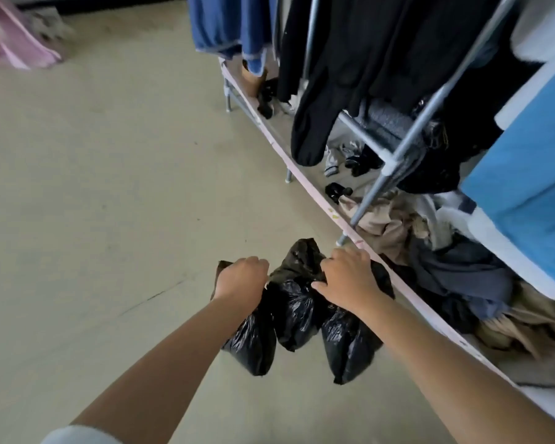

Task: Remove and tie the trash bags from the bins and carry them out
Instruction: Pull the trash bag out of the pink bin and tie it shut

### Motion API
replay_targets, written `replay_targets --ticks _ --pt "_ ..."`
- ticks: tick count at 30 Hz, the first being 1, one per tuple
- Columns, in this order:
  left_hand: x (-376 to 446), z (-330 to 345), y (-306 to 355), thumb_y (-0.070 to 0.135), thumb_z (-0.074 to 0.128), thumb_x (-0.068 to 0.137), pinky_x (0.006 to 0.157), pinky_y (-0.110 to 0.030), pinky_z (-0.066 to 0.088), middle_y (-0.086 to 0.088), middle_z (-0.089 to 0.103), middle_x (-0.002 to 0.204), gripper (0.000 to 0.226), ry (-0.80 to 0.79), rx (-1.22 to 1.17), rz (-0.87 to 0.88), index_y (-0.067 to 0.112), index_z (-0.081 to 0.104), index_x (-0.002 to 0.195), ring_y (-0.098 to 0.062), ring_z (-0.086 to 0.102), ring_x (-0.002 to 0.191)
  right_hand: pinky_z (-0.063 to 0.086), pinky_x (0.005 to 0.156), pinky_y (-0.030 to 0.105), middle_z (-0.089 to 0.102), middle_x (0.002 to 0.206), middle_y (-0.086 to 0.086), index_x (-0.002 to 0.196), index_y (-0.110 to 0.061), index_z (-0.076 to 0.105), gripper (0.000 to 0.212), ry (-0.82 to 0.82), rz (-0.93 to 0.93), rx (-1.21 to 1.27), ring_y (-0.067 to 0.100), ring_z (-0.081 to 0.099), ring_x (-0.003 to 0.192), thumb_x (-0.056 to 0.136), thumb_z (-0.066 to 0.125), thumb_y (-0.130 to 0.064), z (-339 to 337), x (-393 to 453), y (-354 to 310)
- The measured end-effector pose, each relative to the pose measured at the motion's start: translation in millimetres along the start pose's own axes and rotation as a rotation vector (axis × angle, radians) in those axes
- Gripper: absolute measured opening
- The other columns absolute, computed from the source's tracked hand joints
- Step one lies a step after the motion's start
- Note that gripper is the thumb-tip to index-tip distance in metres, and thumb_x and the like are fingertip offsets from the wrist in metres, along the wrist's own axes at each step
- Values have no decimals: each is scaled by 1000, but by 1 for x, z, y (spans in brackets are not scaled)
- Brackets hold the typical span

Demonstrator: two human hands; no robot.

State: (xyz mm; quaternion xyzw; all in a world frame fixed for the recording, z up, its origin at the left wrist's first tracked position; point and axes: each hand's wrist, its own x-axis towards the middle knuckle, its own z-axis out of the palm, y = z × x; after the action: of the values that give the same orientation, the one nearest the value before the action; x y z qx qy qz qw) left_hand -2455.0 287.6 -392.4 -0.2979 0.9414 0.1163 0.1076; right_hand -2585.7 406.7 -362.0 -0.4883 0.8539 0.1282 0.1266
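Both grips are closed on black trash bags (pixel 297 309) at lower centre: the left hand (pixel 242 277) clenches one bag's top, the right hand (pixel 348 280) clutches the others. They hang above the pale floor (pixel 93 187), beside the clothes rack (pixel 394 158) at right.

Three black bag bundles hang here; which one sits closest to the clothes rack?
The right-hand bag, hanging under the right hand beside the rack's pink bottom rail. The middle bag and left bag hang farther out over open floor.

3 glossy black trash bags (pixel 297 310) hang bunched together above the floor.
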Motion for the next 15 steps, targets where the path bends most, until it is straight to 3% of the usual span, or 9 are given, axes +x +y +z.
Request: replay_targets --ticks 6,12,15 --pt "-44 -169 -65 22 37 97 67 -30 33 -10 57 109 24 128 0 -31 6 52 106 -26 51 105 30 100 43 57 117 10 108 -11 60 43 140 -137 -46 29 41 118 89 44 -46 -171 1 -63" --pt "-51 -280 -130 14 42 95 71 -29 36 -8 55 114 19 194 207 -40 8 48 113 -25 51 107 33 92 41 57 113 12 107 -8 61 44 283 -232 -56 31 41 114 91 41 -44 -290 28 -130" --pt "-34 -327 -168 22 36 98 80 -32 41 -10 56 115 24 207 245 -89 7 46 114 -26 52 107 34 92 41 57 115 14 108 -7 60 45 306 -255 -43 32 41 115 91 39 -44 -337 63 -155"
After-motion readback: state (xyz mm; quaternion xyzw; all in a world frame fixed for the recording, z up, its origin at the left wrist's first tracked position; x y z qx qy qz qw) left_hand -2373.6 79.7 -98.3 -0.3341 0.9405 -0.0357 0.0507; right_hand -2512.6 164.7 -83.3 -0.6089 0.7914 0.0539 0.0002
